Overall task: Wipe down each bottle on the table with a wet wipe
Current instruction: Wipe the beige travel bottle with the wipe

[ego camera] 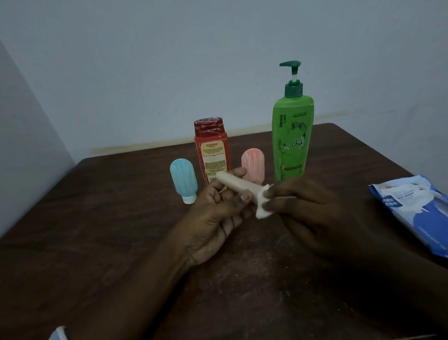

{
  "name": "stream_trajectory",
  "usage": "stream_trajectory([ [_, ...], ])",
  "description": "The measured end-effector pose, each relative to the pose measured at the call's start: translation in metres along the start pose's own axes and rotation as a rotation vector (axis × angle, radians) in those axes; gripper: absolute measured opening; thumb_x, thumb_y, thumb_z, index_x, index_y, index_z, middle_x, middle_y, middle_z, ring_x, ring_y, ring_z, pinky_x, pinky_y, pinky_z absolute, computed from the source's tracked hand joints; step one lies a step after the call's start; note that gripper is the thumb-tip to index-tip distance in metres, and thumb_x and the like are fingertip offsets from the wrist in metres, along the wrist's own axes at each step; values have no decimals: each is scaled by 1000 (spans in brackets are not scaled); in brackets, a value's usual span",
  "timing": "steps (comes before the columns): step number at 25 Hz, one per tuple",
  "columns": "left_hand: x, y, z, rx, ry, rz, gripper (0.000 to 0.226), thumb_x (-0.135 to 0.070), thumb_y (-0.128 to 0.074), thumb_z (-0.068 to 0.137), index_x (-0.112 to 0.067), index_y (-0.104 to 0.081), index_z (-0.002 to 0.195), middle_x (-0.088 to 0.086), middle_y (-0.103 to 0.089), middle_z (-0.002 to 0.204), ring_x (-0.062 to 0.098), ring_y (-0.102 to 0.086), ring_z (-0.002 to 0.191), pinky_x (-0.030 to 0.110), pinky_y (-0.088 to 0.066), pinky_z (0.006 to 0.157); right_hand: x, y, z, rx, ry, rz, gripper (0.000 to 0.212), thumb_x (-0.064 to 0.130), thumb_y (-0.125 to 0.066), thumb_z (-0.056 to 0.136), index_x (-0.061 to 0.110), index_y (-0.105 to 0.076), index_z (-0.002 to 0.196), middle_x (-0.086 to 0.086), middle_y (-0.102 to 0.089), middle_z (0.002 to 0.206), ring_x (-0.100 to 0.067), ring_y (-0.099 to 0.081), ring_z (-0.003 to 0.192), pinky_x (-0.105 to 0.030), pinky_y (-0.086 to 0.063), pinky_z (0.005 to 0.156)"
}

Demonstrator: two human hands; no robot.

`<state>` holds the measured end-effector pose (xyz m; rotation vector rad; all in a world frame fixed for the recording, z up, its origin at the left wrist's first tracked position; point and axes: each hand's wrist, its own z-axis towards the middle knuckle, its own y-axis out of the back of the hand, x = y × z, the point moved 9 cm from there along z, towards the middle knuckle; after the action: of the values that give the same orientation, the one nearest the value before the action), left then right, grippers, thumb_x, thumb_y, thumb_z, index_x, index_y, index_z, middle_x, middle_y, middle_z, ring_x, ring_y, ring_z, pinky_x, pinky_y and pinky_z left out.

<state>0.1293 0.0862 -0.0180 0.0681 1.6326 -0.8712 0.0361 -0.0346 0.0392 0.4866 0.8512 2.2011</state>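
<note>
My left hand holds a small cream bottle tilted above the table, fingers curled around it. My right hand pinches a white wet wipe against the lower end of that bottle. Behind them stand a small blue bottle on its white cap, a red bottle, a small pink bottle and a tall green pump bottle.
A blue and white pack of wet wipes lies at the right edge of the dark wooden table. Pale walls close off the back and left.
</note>
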Motion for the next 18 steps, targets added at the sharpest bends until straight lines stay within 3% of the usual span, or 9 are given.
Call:
stream_trajectory([
  [3,1,2,0,-56,13,5,50,-1,-66,80,-7,-61,129,14,-78,114,24,-76,107,40,-61,94,8,-6,-1,43,70,-59,25,6,-61,93,5,-70,116,-9,-64,123,-18,-57,118,-27,-44,101],
  [8,-4,-3,-1,-37,20,-57,46,1,-62,82,-7,-61,128,14,-78,113,24,-76,106,37,-65,85,-25,16,0,-135,-222,20,33,-1,-60,84,9,-70,114,-4,-67,117,-5,-58,109,-21,-46,97],
  [10,-6,-7,-3,-18,18,-49,47,1,-62,81,-8,-61,128,12,-79,111,24,-76,106,37,-65,85,-19,25,-4,-200,-193,22,31,-3,-61,86,5,-70,114,-6,-66,119,-8,-59,112,-21,-45,99],
  [13,-8,-6,-4,-21,-1,-31,48,2,-64,79,-10,-63,126,10,-79,110,24,-76,106,38,-64,87,7,14,1,-88,-30,1,29,1,-59,90,4,-68,118,-7,-64,122,-11,-56,116,-21,-41,101],
  [15,-9,-6,-4,-25,-8,-34,50,4,-64,80,-9,-62,128,10,-79,110,25,-75,107,40,-63,89,-6,7,4,-44,-87,10,35,1,-59,87,8,-68,120,-4,-64,123,-6,-53,115,-18,-40,100],
  [18,-6,-7,-4,-62,27,-124,48,4,-63,79,-7,-60,126,14,-80,106,27,-77,102,39,-65,83,-25,13,-1,-124,-200,-10,39,1,-60,84,13,-66,121,0,-66,121,-1,-52,114,-22,-43,99],
])
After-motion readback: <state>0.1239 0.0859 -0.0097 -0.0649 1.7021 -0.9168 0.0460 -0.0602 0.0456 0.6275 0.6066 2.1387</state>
